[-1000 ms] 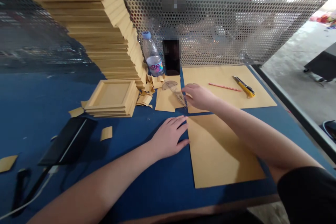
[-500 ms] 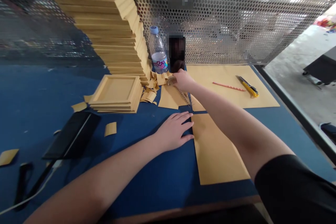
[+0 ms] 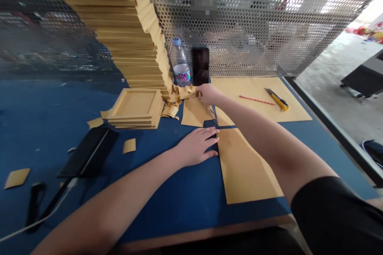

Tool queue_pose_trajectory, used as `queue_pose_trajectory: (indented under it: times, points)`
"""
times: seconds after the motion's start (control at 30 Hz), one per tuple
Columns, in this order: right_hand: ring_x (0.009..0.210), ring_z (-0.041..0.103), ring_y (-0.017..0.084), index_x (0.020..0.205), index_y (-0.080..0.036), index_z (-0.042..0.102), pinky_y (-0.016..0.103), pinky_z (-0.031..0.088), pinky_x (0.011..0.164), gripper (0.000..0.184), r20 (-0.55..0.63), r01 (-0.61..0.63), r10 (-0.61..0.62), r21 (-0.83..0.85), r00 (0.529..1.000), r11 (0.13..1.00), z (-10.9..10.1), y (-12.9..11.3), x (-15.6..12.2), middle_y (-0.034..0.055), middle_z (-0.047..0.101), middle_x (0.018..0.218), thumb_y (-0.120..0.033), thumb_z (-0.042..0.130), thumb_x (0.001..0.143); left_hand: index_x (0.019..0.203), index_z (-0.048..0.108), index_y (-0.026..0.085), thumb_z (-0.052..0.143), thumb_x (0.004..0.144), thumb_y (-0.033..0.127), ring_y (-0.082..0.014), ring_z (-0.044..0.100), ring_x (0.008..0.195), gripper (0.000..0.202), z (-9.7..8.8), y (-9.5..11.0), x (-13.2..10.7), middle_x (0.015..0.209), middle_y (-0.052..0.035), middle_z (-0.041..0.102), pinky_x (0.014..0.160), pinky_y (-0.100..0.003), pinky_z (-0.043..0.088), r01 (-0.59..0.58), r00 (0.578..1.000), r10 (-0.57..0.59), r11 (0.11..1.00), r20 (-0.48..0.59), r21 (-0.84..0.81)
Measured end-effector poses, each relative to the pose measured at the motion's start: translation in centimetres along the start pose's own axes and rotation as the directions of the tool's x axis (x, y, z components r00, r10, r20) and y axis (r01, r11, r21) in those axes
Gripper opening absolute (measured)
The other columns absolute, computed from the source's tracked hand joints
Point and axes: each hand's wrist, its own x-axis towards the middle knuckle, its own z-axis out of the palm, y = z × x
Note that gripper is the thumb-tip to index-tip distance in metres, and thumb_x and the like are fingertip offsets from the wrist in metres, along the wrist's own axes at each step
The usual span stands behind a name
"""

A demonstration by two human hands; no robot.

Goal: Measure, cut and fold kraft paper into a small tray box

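Observation:
My left hand (image 3: 197,146) lies flat with fingers spread on the blue table (image 3: 54,103), fingertips touching the left edge of a brown paper sheet (image 3: 245,167). My right hand (image 3: 207,93) reaches forward, fingers curled over the top of a clear protractor ruler (image 3: 209,110) that lies on a smaller brown sheet (image 3: 193,114). Whether the fingers grip the ruler is hidden. A larger brown sheet (image 3: 257,87) lies further right.
A tall leaning stack of brown cardboard trays (image 3: 119,28) and a short stack (image 3: 136,107) stand at left. A water bottle (image 3: 180,65) and a dark phone (image 3: 200,65) stand by the perforated metal screen. Red pencil (image 3: 256,100) and yellow cutter (image 3: 277,99) lie on the far sheet. Black device (image 3: 86,157) with cable at left.
My right hand has moved from the ruler's lower part forward to its top end near the bottle. The left hand has stayed flat by the paper's edge.

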Motion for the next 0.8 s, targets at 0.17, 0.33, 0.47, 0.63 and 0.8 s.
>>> queue_pose_trajectory:
  times: [0.17, 0.33, 0.47, 0.63, 0.8]
  points:
    - [0.109, 0.068, 0.022, 0.127, -0.018, 0.066, 0.044, 0.060, 0.095, 0.029, -0.145, 0.080, -0.088, -0.060, 0.985, 0.995, -1.2, -0.1, -7.6, 0.0089, 0.068, 0.126, -0.037, 0.065, 0.104, 0.138, 0.062, 0.020, 0.069, 0.101, 0.040, -0.0318, 0.058, 0.136, 0.043, -0.2, 0.0, 0.2, 0.150, -0.0125, 0.058, 0.114, -0.059, 0.049, 0.003, 1.000, -0.003, 1.000, -0.005, -0.030]
    - [0.098, 0.065, 0.026, 0.121, -0.019, 0.075, 0.041, 0.056, 0.086, 0.035, -0.265, 0.213, -0.238, -0.123, 0.934, 0.969, -0.4, 1.0, -17.8, 0.0143, 0.071, 0.109, -0.012, 0.047, 0.101, 0.135, 0.063, 0.019, 0.069, 0.101, 0.038, -0.0280, 0.065, 0.124, 0.039, -0.5, -0.3, 0.4, 0.140, -0.0114, 0.063, 0.104, -0.053, 0.057, 0.041, 0.998, -0.044, 0.997, -0.034, -0.061]
    - [0.091, 0.064, 0.025, 0.117, -0.018, 0.075, 0.041, 0.054, 0.083, 0.031, -0.280, 0.310, -0.343, -0.154, 0.897, 0.938, 1.5, 1.1, -22.7, 0.0131, 0.073, 0.103, -0.013, 0.050, 0.099, 0.136, 0.062, 0.019, 0.068, 0.102, 0.040, -0.0273, 0.066, 0.121, 0.041, -0.5, -0.3, 0.3, 0.139, -0.0113, 0.064, 0.101, -0.051, 0.059, 0.083, 0.993, -0.089, 0.994, -0.079, -0.077]
    - [0.085, 0.064, 0.021, 0.108, -0.016, 0.074, 0.035, 0.053, 0.082, 0.024, -0.218, 0.426, -0.447, -0.139, 0.868, 0.894, 3.4, -0.2, -23.6, 0.0096, 0.073, 0.095, -0.015, 0.051, 0.101, 0.138, 0.061, 0.019, 0.068, 0.102, 0.039, -0.0280, 0.066, 0.123, 0.043, -0.5, -0.4, 0.2, 0.141, -0.0117, 0.063, 0.103, -0.052, 0.058, 0.055, 0.995, -0.061, 0.996, -0.078, -0.077]
    - [0.087, 0.062, 0.021, 0.103, -0.015, 0.072, 0.035, 0.050, 0.083, 0.021, -0.189, 0.468, -0.482, -0.118, 0.855, 0.876, 4.1, -1.3, -23.8, 0.0086, 0.071, 0.096, -0.017, 0.051, 0.101, 0.136, 0.062, 0.019, 0.068, 0.102, 0.038, -0.0283, 0.065, 0.125, 0.040, -0.4, -0.6, 0.2, 0.142, -0.0116, 0.062, 0.105, -0.053, 0.057, -0.006, 0.999, 0.005, 1.000, -0.053, -0.030]
